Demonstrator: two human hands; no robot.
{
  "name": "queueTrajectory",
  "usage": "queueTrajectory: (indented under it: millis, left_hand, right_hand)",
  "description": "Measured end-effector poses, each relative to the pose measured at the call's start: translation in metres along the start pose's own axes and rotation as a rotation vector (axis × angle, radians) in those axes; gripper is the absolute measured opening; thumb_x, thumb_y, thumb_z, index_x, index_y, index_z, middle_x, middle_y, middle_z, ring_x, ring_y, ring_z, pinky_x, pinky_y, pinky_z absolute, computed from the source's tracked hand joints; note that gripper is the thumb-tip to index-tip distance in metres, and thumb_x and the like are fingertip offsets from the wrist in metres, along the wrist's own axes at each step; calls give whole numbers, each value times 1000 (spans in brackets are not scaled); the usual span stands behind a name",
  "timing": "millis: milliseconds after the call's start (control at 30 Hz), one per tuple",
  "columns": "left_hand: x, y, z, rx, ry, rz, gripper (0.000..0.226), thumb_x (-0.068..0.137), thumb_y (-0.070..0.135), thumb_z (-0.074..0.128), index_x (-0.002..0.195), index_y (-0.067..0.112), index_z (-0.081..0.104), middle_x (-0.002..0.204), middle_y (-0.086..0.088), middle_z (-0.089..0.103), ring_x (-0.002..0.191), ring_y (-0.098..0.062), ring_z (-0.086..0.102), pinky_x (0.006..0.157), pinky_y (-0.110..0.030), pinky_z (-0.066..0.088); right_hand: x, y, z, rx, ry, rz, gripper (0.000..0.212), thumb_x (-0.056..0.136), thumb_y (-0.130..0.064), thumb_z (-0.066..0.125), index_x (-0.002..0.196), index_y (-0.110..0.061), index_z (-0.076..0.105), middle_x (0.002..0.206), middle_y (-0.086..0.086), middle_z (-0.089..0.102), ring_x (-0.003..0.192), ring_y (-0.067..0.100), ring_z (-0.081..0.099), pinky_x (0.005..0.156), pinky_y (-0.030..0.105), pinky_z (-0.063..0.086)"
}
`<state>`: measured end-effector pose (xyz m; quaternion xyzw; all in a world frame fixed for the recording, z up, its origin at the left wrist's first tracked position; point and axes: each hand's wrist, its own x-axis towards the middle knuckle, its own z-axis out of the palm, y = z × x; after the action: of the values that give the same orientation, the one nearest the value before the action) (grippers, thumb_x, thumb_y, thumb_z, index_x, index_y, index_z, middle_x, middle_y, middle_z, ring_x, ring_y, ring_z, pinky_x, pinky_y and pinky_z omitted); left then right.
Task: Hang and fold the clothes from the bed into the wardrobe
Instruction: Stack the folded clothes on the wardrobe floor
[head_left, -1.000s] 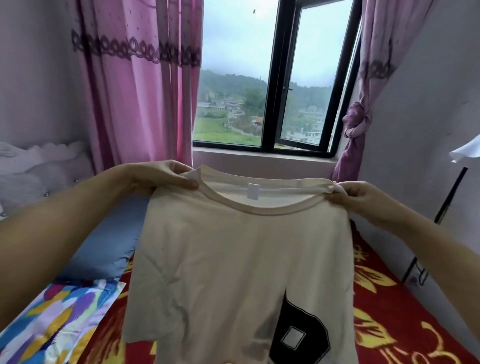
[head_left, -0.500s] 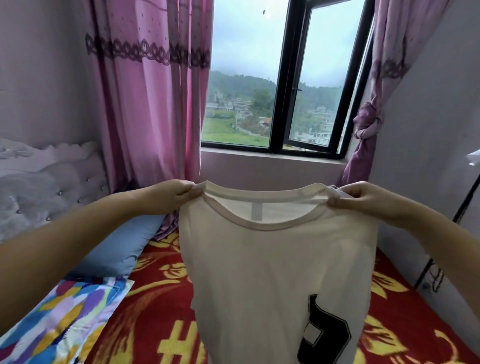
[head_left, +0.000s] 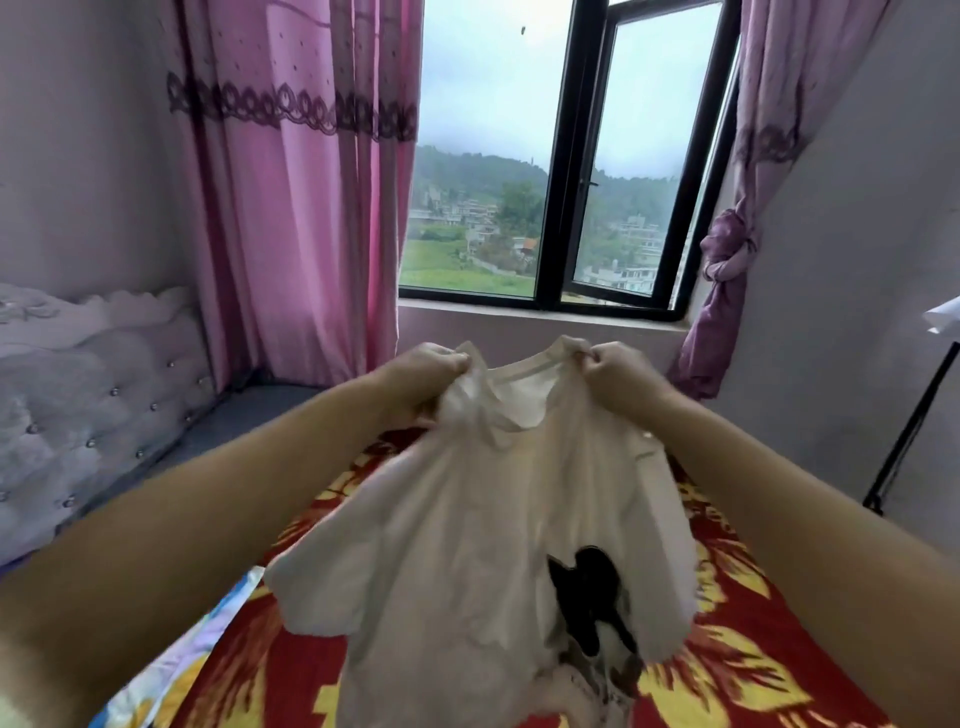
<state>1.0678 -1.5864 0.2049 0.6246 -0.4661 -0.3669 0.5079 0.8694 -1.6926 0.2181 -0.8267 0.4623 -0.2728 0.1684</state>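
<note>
Shirt (head_left: 483, 530) held up over the bed (head_left: 737, 649) | my left hand (head_left: 423, 371) and right hand (head_left: 615, 371) each pinch a shoulder by the collar | next: spread shoulders level, keep hem from bunching, then fold.

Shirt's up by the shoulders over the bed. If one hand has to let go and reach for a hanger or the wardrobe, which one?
Neither clearly: left hand and right hand both pinch the cream T-shirt at the collar, level, and no hanger or wardrobe shows.
</note>
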Motion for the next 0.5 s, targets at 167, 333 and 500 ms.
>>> queueTrajectory:
  millis: [167, 333, 500]
  left_hand:
    - [-17, 13, 43, -187, -134, 33, 29, 104, 25, 35, 99, 4, 54, 52, -7, 62, 46, -17, 63, 46, -27, 55]
    - [-30, 18, 18, -274, -193, 79, 22, 98, 8, 43, 94, 0, 64, 83, -12, 72, 73, -18, 71, 65, -34, 60]
    - [-25, 13, 1, 730, 262, 692, 55, 83, 27, 71, 130, 12, 48, 123, -6, 54, 116, -20, 50, 101, -32, 39]
  right_hand:
    - [-31, -45, 39, 547, -254, -146, 46, 101, -46, 36, 103, -14, 69, 101, 10, 72, 93, 19, 65, 91, 33, 50]
    - [-39, -38, 24, 533, -456, -356, 36, 95, -20, 59, 128, -26, 49, 113, -8, 61, 101, -4, 59, 84, 14, 48]
    - [-38, -44, 11, 614, -445, -399, 28, 99, -5, 46, 117, -22, 59, 108, 3, 66, 93, 7, 63, 82, 24, 52]
